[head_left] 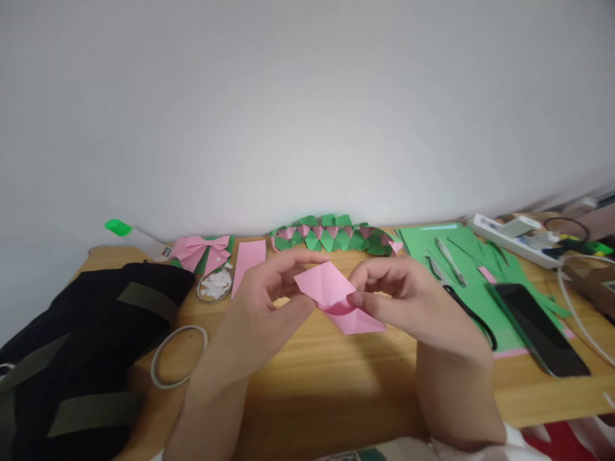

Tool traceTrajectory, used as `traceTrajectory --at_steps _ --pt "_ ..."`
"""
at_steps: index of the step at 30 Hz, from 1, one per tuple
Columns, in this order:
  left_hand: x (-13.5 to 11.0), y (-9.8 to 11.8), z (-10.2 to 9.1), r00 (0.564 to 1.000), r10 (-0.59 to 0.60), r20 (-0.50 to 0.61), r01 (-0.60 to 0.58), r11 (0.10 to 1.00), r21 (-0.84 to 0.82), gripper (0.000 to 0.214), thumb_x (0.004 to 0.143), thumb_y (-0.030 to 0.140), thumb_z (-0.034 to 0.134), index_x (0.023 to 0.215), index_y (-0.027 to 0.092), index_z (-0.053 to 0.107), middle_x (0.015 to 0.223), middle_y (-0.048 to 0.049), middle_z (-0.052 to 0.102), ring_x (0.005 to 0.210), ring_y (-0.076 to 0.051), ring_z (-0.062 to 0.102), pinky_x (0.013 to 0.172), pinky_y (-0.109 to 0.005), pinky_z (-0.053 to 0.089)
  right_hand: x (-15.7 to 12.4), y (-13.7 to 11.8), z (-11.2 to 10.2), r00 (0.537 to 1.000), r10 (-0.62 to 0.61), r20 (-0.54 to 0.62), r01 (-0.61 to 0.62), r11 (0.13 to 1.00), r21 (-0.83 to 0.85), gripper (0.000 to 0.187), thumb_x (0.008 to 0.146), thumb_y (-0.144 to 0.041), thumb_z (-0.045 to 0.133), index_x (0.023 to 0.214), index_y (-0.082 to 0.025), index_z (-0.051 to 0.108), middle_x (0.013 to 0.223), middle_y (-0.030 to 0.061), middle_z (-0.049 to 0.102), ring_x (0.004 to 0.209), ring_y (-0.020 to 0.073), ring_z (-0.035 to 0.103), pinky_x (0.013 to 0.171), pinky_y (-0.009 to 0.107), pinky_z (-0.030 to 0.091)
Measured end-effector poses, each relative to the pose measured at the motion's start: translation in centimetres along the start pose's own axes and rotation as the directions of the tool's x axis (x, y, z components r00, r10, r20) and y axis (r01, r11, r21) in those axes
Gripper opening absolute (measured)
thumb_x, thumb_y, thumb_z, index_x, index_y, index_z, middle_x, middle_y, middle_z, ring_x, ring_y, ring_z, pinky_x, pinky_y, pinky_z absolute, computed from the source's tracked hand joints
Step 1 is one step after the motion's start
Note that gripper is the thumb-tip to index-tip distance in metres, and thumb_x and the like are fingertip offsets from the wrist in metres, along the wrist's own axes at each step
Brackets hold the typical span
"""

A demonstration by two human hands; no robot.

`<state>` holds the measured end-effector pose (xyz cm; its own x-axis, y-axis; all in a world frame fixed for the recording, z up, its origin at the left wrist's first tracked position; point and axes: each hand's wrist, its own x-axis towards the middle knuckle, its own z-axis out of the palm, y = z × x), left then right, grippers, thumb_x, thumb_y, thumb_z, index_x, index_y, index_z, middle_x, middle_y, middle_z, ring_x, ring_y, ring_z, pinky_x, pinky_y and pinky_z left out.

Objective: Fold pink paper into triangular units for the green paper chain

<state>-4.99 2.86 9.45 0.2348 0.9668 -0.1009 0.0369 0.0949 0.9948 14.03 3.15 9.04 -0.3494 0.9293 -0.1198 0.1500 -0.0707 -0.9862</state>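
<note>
A creased pink piece of folded paper (325, 283) is held up above the middle of the desk, its lower flap hanging toward the right. My left hand (271, 298) pinches its left side between thumb and fingers. On the opposite side, my right hand (396, 288) grips the fold with thumb and index finger, the other fingers curled. Behind the hands, a row of green and pink folded paper pieces (331, 238) lies against the wall. A pink paper strip (248, 259) rests just beyond my left hand.
Black bag (96, 333) and white tape ring (158, 362) lie left, near a pink paper bow (202, 250) and a round holder of white scraps (214, 283). Right are green sheets (418, 246), scissors (468, 314), a craft knife (450, 261), a phone (535, 330) and a power strip (514, 237).
</note>
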Motion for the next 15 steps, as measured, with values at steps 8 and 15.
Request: traceTrajectory --at_steps 8,15 --pt "-0.1 -0.1 0.0 0.998 0.007 0.065 -0.001 0.996 -0.090 0.034 0.069 0.009 0.063 0.100 0.023 0.069 0.083 0.0013 0.074 0.073 -0.014 0.070 0.065 -0.023 0.052 0.6 0.8 -0.7 0.996 0.060 0.072 -0.073 0.978 0.194 0.020 0.067 -0.028 0.077 0.062 -0.014 0.064 0.051 -0.0040 0.052 0.047 0.0057 0.040 0.045 0.019 0.029" --pt "0.0 -0.1 0.4 0.999 0.039 -0.026 -0.041 0.994 -0.099 0.035 0.070 0.010 0.064 0.103 0.021 0.065 0.086 0.0001 0.074 0.076 -0.015 0.071 0.064 -0.023 0.054 0.9 1.1 -1.3 1.000 0.018 -0.004 -0.017 0.967 0.253 0.030 0.072 -0.046 0.077 0.083 -0.018 0.073 0.070 0.0027 0.069 0.058 0.0121 0.059 0.053 0.023 0.047"
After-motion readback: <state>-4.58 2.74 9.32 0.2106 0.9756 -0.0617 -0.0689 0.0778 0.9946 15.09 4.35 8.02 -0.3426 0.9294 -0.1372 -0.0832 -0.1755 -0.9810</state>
